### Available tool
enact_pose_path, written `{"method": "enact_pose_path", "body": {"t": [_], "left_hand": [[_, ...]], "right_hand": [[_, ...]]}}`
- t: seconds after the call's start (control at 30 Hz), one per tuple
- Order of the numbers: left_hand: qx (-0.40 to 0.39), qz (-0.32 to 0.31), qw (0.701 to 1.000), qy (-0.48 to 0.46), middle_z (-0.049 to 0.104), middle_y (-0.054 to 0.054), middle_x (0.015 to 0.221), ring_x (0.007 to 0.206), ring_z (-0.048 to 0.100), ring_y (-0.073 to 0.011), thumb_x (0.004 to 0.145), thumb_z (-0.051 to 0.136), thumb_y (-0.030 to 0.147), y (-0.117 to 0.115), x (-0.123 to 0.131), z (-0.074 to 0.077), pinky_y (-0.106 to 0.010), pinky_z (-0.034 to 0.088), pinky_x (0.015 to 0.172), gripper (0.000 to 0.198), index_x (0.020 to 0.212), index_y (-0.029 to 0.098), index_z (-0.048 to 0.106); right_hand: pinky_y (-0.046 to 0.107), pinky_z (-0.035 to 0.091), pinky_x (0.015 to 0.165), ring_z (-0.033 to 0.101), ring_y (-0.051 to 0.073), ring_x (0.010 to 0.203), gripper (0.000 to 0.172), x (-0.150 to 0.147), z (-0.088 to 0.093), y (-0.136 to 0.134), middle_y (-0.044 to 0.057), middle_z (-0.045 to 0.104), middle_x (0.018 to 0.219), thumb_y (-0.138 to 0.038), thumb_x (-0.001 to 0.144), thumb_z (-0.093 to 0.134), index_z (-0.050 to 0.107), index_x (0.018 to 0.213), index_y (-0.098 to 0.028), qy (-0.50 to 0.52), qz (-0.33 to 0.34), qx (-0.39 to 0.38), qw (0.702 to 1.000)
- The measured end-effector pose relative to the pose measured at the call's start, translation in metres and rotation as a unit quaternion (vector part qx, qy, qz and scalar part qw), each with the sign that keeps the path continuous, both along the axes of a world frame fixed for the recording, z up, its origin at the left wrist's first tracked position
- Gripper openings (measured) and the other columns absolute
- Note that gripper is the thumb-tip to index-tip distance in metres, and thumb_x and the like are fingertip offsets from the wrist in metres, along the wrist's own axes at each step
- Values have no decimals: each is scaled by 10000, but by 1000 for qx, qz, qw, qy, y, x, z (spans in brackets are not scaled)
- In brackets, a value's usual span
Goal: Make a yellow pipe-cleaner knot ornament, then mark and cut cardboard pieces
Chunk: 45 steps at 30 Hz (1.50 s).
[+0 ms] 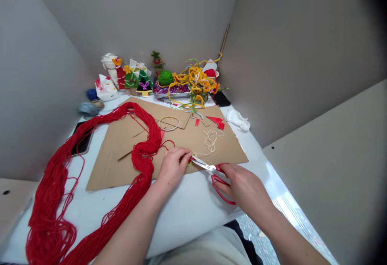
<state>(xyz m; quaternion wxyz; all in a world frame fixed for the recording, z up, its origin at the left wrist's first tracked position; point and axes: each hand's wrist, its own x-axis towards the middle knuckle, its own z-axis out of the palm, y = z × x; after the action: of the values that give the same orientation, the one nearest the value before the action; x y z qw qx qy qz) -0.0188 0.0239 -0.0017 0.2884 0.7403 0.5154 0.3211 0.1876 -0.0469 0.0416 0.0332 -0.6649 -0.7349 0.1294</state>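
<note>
My right hand [246,186] grips red-handled scissors [210,167], with fingers through the loops. The blades are slightly parted and reach to the fingertips of my left hand [174,164]. That left hand is closed in a pinch over the lower edge of the brown cardboard [121,172]. What it pinches is mostly hidden; bits of red and yellow-green show by the fingertips. A thin white string [211,140] runs from there into loose loops on the cardboard. Left of my left hand lies a large skein of red yarn [143,152], which stretches down to the table's front.
On the cardboard are a ring [169,123] and red scraps [214,119]. Behind stand felt trees [131,80], a tray [157,94] with a green yarn ball [165,78], and tangled orange yarn [199,79]. A tablet [83,140] lies left, a crumpled tissue [238,119] right. Grey partitions surround the table.
</note>
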Motion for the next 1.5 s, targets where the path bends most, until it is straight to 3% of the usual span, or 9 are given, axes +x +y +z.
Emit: {"method": "enact_pose_path", "body": {"t": [0.57,0.8,0.9,1.0,1.17,1.27,1.37,1.43,1.5], "left_hand": [[-11,8,1000,6,688,-28,933,888,601,-174,879,487,252,1,-1,0,-293,429,804,172,844,225,654],[-25,64,997,-29,675,-21,822,772,603,-164,888,469,294,-1,-2,2,-269,441,729,189,850,217,638],[-3,91,995,-37,676,-16,822,774,602,-159,875,491,286,-2,-2,7,-262,442,734,177,833,211,647],[22,104,994,-37,681,-18,828,772,604,-158,852,527,275,5,0,15,-257,448,716,147,829,206,655],[42,88,994,53,685,-33,837,775,615,-187,826,572,285,45,6,30,-305,448,749,114,811,202,648],[30,89,990,108,623,-135,1103,876,618,-244,748,673,359,61,6,36,-372,454,796,422,1107,162,570],[52,14,990,127,532,-147,1256,1063,562,-260,798,617,325,51,-2,41,-402,411,906,519,1271,188,454],[37,-103,985,135,561,-103,1235,1154,503,-263,792,619,320,38,-10,42,-409,365,973,421,1194,232,534],[2,-172,975,140,576,-87,1228,1163,486,-271,737,678,318,26,-16,41,-412,355,983,433,1154,257,577]], "right_hand": [[262,312,492,635,187,653,101,-8,-6,8,13,691,767,-309,834,542,609,840,-234,-60,20,-7,998],[284,435,611,632,225,812,249,13,-4,-4,67,667,928,-370,803,570,564,998,-216,8,36,31,999],[285,444,608,631,213,765,278,30,-1,-7,49,662,885,-428,815,549,554,1009,-230,33,-3,14,999],[291,428,579,624,220,710,350,45,-1,-2,48,658,843,-520,827,499,553,1010,-227,23,-97,31,995],[287,367,531,583,219,634,380,64,-13,20,76,631,777,-518,845,437,569,943,-175,-5,-161,70,984],[288,352,531,556,213,614,350,70,-25,31,86,609,753,-476,855,422,561,895,-157,-17,-158,76,984],[298,371,573,562,219,665,322,73,-33,40,104,605,808,-441,855,436,552,923,-148,-15,-148,77,986],[303,381,597,569,232,717,321,74,-36,45,117,599,844,-435,858,444,552,935,-143,-18,-141,77,987],[306,387,612,568,240,748,317,74,-37,49,119,589,851,-436,861,449,554,925,-144,-20,-135,78,988]]}}
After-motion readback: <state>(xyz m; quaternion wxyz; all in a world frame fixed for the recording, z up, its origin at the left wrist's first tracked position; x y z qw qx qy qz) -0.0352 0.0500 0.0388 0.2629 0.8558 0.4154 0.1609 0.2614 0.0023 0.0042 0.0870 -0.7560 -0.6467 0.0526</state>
